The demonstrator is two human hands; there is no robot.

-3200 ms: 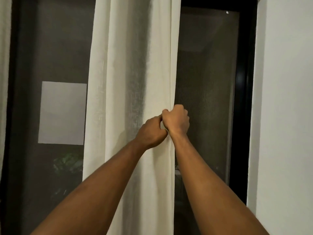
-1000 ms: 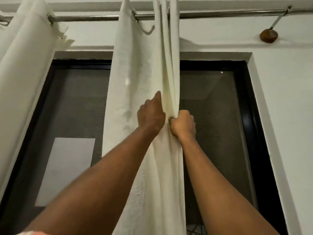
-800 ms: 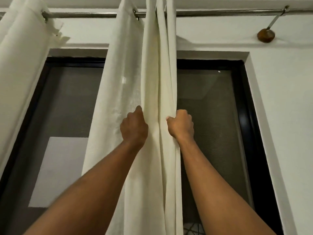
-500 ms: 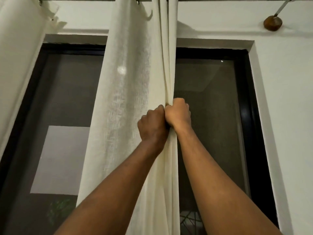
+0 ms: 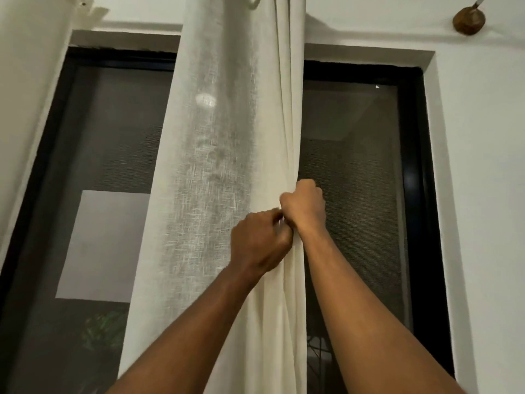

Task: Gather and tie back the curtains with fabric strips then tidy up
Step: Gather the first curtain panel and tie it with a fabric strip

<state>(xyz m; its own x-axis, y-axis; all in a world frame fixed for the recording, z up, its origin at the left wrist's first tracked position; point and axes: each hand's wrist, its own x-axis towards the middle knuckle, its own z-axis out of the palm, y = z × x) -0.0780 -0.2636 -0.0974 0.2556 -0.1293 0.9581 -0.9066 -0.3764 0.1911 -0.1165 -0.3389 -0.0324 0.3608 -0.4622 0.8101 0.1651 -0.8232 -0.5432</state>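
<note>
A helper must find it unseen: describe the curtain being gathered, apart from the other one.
Start at the black-framed window. A cream curtain hangs down its middle, sheer enough that the dark pane shows through. Unlike the other curtain at the far left, its right edge is gripped by the left hand and right hand.

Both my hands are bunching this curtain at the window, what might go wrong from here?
The left hand and right hand both grip the curtain, and no tie strip is in view; freeing a hand to fetch one may let the gather spill. The curtain's wide left part hangs flat, so a tie now might catch only the right folds.
</note>
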